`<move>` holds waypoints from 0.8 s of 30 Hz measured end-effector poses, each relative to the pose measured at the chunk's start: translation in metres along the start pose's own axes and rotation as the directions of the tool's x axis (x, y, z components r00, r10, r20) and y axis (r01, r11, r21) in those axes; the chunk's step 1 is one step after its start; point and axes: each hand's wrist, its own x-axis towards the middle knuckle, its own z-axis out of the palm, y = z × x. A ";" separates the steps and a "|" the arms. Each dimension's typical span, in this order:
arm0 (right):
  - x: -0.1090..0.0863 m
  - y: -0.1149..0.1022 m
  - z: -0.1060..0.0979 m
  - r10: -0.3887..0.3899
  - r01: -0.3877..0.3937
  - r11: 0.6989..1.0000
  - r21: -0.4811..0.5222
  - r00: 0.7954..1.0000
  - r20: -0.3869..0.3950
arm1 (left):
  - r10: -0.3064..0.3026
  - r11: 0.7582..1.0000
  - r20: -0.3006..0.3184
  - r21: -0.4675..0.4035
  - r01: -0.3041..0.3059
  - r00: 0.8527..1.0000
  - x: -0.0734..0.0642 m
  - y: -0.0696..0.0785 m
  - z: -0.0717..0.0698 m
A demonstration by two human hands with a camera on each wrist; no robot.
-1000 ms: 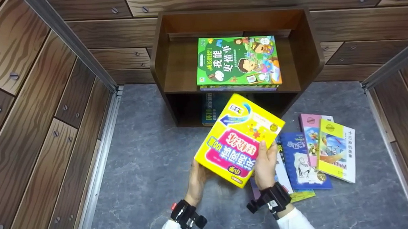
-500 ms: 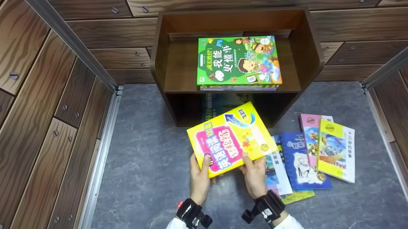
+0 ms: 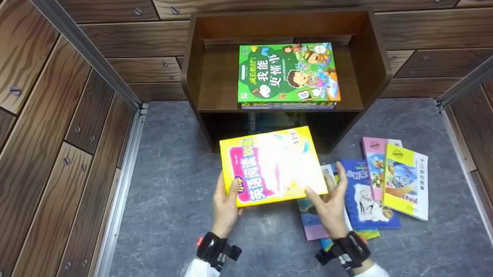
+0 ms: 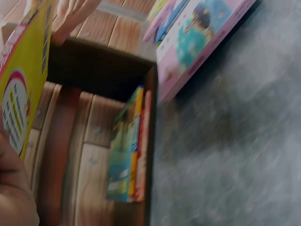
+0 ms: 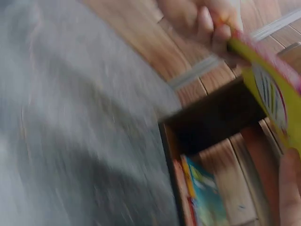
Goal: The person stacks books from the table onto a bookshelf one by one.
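A thick yellow book (image 3: 272, 166) with a pink title panel is held up in front of the bookcase, its cover partly washed out by glare. At its lower left corner my left hand (image 3: 226, 205) grips it, thumb on the cover and fingers underneath. My right hand (image 3: 331, 205) is at the lower right corner, thumb tip at the book's edge and the other fingers spread away from it. The left wrist view shows the book's back (image 4: 35, 75) side-on. In the right wrist view, curled fingers of the left hand (image 5: 214, 28) hold the far end.
A brown bookcase (image 3: 189, 83) stands against the wood-patterned wall. A green picture book (image 3: 264, 72) tops a stack on its upper shelf; several books (image 4: 124, 155) lie in the lower compartment. On the floor at right are a blue book (image 3: 369, 200), a yellow-and-white book (image 3: 408, 182) and others, overlapping.
The yellow book has turned from a steep slant to nearly level. My right hand, which gripped its side, has spread its fingers and moved right; the left still holds on.
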 end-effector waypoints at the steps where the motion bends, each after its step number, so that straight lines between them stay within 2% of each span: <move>1: 0.001 -0.003 -0.005 -0.030 0.031 0.999 -0.025 0.998 0.048 | 0.016 1.000 0.012 0.007 -0.016 1.000 0.001 0.003 -0.003; 3: 0.003 -0.009 -0.012 -0.065 0.077 0.995 -0.060 0.983 0.169 | 0.041 0.999 0.042 0.021 -0.042 0.998 0.003 0.008 -0.007; 5: 0.004 -0.014 -0.017 -0.095 0.137 0.980 -0.142 0.959 0.268 | 0.060 0.997 0.073 0.035 -0.063 0.996 0.005 0.013 -0.009; 8: 0.004 -0.018 -0.019 -0.111 0.206 0.949 -0.241 0.928 0.357 | 0.062 0.997 0.110 0.040 -0.066 0.992 0.006 0.019 -0.008; 11: 0.003 -0.022 -0.019 -0.118 0.241 0.924 -0.298 0.919 0.377 | 0.045 0.997 0.120 0.063 -0.053 0.992 0.006 0.023 -0.007; 14: 0.003 -0.025 -0.021 -0.105 0.245 0.906 -0.344 0.920 0.378 | 0.020 0.996 0.142 0.081 -0.032 0.990 0.005 0.027 -0.005; 18: 0.005 -0.029 -0.026 -0.071 0.248 0.863 -0.440 0.922 0.380 | 0.006 0.998 0.219 0.067 -0.021 0.976 0.002 0.031 -0.005; 20: 0.006 -0.031 -0.028 -0.070 0.256 0.856 -0.450 0.918 0.390 | 0.001 0.997 0.256 0.070 -0.019 0.967 0.000 0.033 -0.005; 24: 0.008 -0.036 -0.029 -0.101 0.277 0.866 -0.416 0.912 0.397 | 0.008 0.995 0.315 0.095 -0.040 0.949 -0.002 0.040 -0.008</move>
